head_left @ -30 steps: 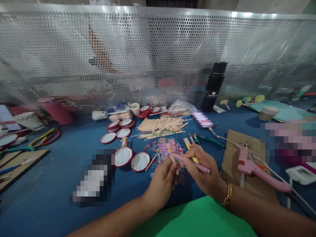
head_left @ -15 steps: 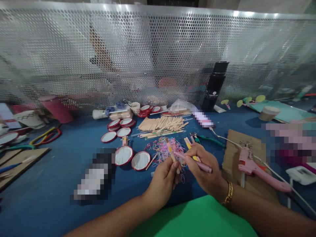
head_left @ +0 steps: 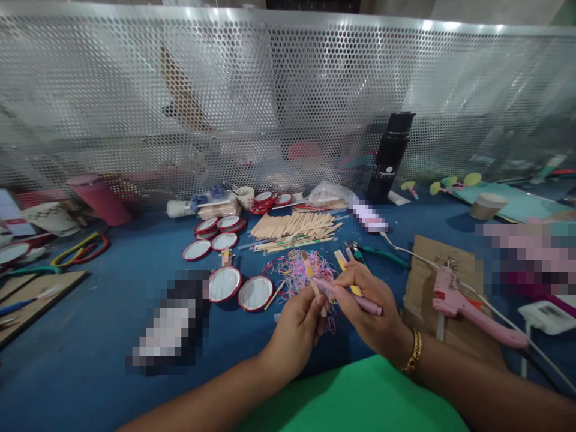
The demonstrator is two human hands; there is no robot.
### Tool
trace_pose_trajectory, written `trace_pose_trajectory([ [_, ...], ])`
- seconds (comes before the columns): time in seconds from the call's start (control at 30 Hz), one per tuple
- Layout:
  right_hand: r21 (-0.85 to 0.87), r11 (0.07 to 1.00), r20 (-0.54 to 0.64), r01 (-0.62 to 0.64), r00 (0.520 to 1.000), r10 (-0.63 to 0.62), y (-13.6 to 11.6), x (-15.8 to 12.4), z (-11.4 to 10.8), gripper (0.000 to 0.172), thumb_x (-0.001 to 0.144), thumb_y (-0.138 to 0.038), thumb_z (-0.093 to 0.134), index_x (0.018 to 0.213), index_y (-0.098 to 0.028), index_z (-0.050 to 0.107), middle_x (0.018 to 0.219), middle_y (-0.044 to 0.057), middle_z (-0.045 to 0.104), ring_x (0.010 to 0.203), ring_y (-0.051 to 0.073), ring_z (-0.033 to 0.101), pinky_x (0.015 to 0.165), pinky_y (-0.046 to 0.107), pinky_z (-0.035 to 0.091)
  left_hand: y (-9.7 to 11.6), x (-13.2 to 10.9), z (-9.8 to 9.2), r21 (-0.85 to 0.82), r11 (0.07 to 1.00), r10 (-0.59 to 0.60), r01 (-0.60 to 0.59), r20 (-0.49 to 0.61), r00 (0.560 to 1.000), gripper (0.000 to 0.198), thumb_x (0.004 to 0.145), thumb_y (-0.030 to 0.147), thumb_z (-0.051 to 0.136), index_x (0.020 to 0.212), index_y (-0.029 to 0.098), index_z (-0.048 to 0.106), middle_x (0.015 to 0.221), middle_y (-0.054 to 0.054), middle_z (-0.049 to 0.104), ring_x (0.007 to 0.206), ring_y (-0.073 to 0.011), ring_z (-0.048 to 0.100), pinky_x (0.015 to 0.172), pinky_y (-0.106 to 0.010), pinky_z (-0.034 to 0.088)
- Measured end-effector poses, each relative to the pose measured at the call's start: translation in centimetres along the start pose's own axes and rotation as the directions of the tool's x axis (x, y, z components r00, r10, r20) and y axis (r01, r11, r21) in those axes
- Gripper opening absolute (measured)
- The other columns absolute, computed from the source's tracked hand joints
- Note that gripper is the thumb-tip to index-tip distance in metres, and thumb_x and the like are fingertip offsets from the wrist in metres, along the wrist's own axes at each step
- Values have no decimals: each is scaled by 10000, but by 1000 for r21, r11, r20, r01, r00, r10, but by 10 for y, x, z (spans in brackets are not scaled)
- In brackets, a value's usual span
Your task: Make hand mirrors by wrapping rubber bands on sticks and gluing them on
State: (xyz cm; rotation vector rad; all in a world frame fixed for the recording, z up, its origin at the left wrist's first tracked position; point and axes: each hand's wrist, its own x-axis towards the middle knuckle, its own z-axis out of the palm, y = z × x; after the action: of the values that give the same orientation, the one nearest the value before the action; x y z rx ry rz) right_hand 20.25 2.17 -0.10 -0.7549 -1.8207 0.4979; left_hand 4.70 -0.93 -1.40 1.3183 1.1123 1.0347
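Note:
Between the thumb and fingers of my left hand is a wooden craft stick, tilted upward, with brown and yellow coloured bands near its upper end. My right hand is closed around a pink marker, whose tip meets the stick just below the yellow band. Further markers, yellow and pale ones among them, stick out from the same right hand. Behind both hands lies a tangled heap of colourful rubber bands. A pile of plain craft sticks is beyond it.
Round red-rimmed lids lie to the left. Green-handled pliers rest behind my right hand. A pink glue gun lies on cardboard at right. A black bottle stands before the perforated metal screen.
The pink marker has shifted very slightly left against the stick. Both hands keep their grips, and the whole view has moved a little.

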Motion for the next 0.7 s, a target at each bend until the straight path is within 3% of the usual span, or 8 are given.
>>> trace_pose_trajectory([
  [0.13, -4, 999, -32, -38, 999, 37, -2, 2, -1, 120, 889, -163, 542, 781, -207, 566, 728, -10, 577, 723, 153, 531, 779, 341, 423, 0, -1, 0, 2, 1000, -7, 7, -1, 1000, 310, 933, 465, 437, 770, 205, 484, 522, 74, 424, 427, -86, 352, 416, -197, 282],
  [0.33, -18, 1000, -11, 14, 1000, -14, -3, 1, -1, 109, 882, -159, 543, 798, -213, 586, 702, -13, 598, 710, 159, 540, 847, 376, 421, 2, -1, 0, 27, 1000, -6, 6, -6, 1000, 304, 932, 453, 443, 762, 204, 482, 522, 71, 432, 433, -87, 358, 420, -197, 285],
  [0.47, -15, 999, -31, -35, 999, 35, -3, 2, -2, 123, 887, -168, 540, 776, -207, 576, 719, -4, 578, 713, 157, 537, 776, 347, 429, 3, -1, 0, 11, 1000, -17, 17, 3, 1000, 300, 933, 459, 435, 773, 208, 471, 522, 76, 426, 422, -85, 349, 412, -195, 277],
  [0.7, -28, 1000, -2, 14, 1000, -14, 0, 2, 0, 108, 879, -149, 543, 801, -215, 579, 709, -18, 601, 706, 156, 542, 867, 381, 414, 3, -1, 0, 23, 1000, -8, 8, -9, 1000, 309, 931, 464, 431, 775, 203, 481, 526, 72, 430, 429, -87, 352, 416, -196, 283],
])
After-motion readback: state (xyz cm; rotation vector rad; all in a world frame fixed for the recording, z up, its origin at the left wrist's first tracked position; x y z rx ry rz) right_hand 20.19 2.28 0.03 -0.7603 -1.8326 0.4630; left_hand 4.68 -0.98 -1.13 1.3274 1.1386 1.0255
